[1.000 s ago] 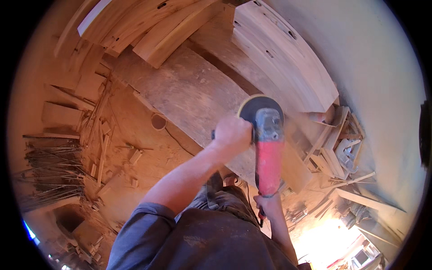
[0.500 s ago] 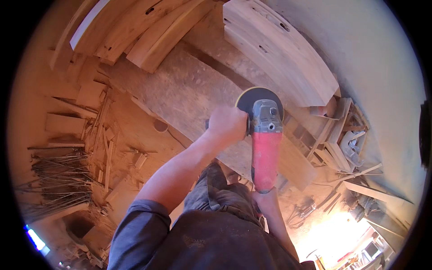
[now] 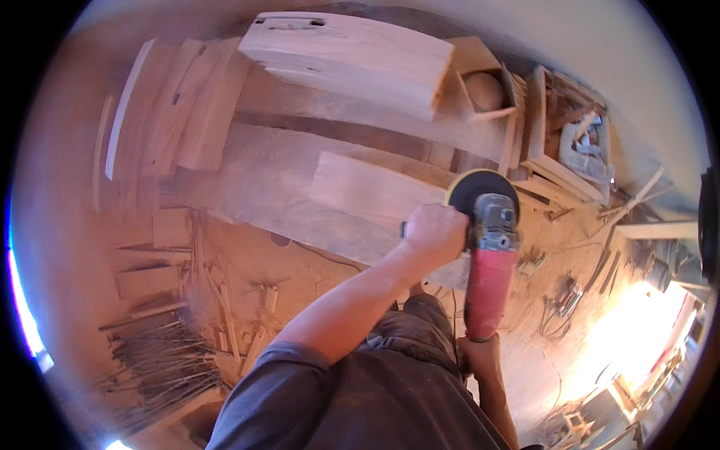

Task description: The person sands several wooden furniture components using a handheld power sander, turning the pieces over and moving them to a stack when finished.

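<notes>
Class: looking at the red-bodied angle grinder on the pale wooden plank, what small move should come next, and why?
Probably ease the red angle grinder leftward along the pale wooden plank: its disc sits at the plank's right end, with both hands, left and right, gripping.

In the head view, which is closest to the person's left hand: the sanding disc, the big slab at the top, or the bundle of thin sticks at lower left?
From the left hand:
1. Sanding disc, just right of it.
2. Big slab, up at the top.
3. Bundle of thin sticks, far lower left.
</notes>
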Available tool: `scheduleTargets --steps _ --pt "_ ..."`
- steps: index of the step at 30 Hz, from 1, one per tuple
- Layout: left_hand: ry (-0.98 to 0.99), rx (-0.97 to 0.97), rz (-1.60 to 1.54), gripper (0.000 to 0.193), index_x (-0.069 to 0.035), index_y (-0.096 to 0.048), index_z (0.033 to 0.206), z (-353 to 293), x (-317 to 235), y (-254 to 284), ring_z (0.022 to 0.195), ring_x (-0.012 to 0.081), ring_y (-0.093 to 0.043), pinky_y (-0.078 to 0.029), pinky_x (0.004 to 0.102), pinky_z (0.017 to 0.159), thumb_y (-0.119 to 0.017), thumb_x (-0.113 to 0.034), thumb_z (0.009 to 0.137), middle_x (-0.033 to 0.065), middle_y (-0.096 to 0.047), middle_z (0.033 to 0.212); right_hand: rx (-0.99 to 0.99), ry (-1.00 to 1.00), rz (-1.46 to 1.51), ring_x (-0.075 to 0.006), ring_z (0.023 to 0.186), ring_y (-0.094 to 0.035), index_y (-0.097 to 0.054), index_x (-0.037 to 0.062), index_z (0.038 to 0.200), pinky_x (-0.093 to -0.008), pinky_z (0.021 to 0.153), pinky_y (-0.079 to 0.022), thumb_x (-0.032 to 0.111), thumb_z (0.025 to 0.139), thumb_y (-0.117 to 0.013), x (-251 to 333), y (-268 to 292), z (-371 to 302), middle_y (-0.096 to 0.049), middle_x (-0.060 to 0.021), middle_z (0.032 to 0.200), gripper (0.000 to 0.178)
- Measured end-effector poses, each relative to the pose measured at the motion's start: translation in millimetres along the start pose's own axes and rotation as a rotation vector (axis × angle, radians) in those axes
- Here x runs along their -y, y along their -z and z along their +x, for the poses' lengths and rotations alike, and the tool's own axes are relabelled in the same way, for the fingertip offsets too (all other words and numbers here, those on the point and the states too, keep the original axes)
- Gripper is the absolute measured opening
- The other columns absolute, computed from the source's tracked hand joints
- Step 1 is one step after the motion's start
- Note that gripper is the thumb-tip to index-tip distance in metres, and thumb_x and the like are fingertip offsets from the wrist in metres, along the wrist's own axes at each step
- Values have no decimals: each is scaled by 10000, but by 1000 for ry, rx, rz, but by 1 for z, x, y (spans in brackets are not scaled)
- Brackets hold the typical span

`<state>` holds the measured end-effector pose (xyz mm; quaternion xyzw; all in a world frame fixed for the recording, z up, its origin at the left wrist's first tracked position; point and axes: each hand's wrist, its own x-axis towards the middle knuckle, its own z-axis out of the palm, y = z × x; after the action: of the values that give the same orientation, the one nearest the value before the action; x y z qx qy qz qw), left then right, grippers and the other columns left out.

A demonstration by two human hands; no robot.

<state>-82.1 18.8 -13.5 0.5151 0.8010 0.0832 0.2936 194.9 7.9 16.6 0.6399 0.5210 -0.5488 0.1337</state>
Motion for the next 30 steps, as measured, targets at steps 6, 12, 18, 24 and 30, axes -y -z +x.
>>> scheduleTargets --steps 6,12,18,24,30 --pt "-158 194 -13 149 -118 -775 926 27 -101 -37 943 319 -733 -581 444 795 -679 -150 816 156 -755 960 -36 -165 210 -187 442 -582 -620 5 857 -337 361 -415 89 746 -703 -78 57 -5 -583 -77 563 162" --pt "150 231 57 213 -88 -734 932 -23 -55 -36 817 393 -725 -580 504 728 -720 -240 783 193 -734 868 26 150 -124 -190 695 -686 -703 1 837 -364 609 -507 169 774 -705 -95 38 7 -688 -97 704 179" --pt "467 33 169 241 -108 -742 946 -94 22 -23 818 402 -722 -564 534 738 -723 -295 794 199 -734 830 222 264 -318 -443 1041 -684 -694 -24 1093 -506 889 -537 322 837 -677 -19 14 8 -703 -312 1025 430" --pt "289 178 138 317 -66 -721 894 -74 -32 -59 770 405 -712 -567 512 692 -729 -363 782 209 -721 813 190 174 -168 -415 955 -712 -691 -51 1057 -488 810 -546 260 802 -712 -79 46 -2 -719 -290 952 403" --pt "-61 210 -40 139 -67 -719 895 -28 -116 -73 871 335 -743 -587 455 758 -682 -173 813 165 -745 884 12 -86 -12 -169 433 -568 -627 -17 694 -343 420 -440 104 724 -705 -136 79 -15 -596 -82 549 147"
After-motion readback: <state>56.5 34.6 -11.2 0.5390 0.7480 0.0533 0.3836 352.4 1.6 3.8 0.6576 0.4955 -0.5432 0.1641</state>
